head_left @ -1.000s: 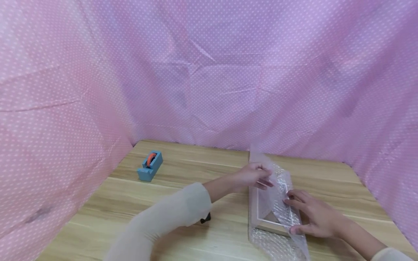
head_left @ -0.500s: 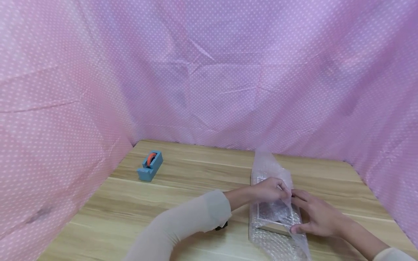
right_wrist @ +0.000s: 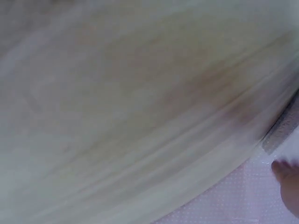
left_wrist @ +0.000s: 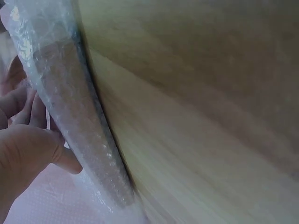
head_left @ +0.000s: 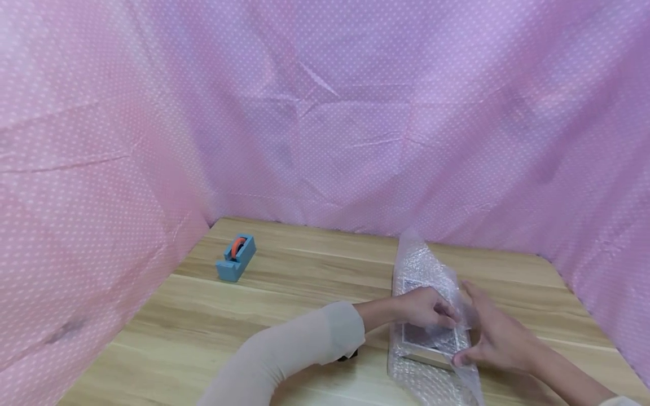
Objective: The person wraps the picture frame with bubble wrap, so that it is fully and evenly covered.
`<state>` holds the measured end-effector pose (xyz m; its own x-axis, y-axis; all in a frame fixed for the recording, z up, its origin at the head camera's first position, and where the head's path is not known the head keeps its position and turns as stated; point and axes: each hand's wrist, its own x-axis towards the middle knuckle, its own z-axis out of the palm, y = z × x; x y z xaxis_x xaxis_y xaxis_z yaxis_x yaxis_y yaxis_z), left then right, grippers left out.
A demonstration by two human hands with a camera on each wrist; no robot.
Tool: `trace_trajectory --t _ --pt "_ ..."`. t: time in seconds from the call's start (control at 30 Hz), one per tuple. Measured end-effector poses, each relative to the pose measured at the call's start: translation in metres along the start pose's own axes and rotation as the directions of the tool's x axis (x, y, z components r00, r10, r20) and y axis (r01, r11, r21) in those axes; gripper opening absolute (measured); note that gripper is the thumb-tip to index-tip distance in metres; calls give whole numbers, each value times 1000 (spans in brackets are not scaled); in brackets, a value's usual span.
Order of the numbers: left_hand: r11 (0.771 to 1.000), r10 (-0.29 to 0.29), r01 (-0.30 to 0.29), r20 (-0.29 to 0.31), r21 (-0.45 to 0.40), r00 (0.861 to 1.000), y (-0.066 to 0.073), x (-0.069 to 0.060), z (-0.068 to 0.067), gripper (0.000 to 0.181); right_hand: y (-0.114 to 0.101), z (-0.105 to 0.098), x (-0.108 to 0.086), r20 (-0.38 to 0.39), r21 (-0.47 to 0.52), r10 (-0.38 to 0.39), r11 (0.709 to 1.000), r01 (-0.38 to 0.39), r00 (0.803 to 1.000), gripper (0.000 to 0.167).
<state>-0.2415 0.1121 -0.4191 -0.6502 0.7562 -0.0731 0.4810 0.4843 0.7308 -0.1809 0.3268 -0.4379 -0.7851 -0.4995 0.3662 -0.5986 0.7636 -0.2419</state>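
Note:
A picture frame (head_left: pixel 429 358) with a pale wooden edge and a white inner border lies flat on the table, mostly covered by clear bubble wrap (head_left: pixel 421 383). Above it, my left hand (head_left: pixel 425 307) pinches the wrap's loose edge near the frame's right side. In the left wrist view, the wrap (left_wrist: pixel 70 93) covers the frame's side, next to my left hand (left_wrist: pixel 28 144). My right hand (head_left: pixel 508 338) is spread along the frame's right side, thumb at the near right corner, index finger raised. In the right wrist view only part of a hand (right_wrist: pixel 288 184) shows.
A blue tape dispenser (head_left: pixel 236 259) with an orange core stands at the far left of the wooden table (head_left: pixel 304 265). Pink dotted cloth (head_left: pixel 325 124) hangs round the back and sides. The wrap's narrow far end (head_left: pixel 411 239) points toward the back edge.
My left hand has moved right and nearer, drawing the bubble wrap across the frame to its right side. My right hand has stayed by that side, its index finger now lifted.

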Motion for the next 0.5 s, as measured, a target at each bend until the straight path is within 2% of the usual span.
trace_trajectory --t 0.07,0.17,0.23,0.3,0.37,0.43,0.5 --pt "1000 -16 16 22 -8 1000 0 1 -1 16 0 0 0 -7 -55 -38 998 38 999 136" --pt "995 -41 46 64 -90 997 0 0 -4 16 2 -1 1 -4 -144 -103 984 101 995 117" --pt "993 -25 36 96 -112 995 -1 -1 -8 18 2 -1 0 5 -177 -120 977 119 993 109" --pt "995 6 5 104 -105 995 -4 -1 -14 19 3 -2 0 20 -183 -124 975 126 992 105" --pt "998 38 -34 67 -59 997 -7 -2 -21 19 2 -2 0 37 -176 -124 976 128 992 102" --pt "998 59 -59 -8 -4 998 -13 -2 -30 17 2 -2 1 48 -168 -133 976 139 990 98" --pt "996 44 -36 -101 84 994 -21 -2 -39 16 1 -2 1 52 -164 -151 974 158 987 95"
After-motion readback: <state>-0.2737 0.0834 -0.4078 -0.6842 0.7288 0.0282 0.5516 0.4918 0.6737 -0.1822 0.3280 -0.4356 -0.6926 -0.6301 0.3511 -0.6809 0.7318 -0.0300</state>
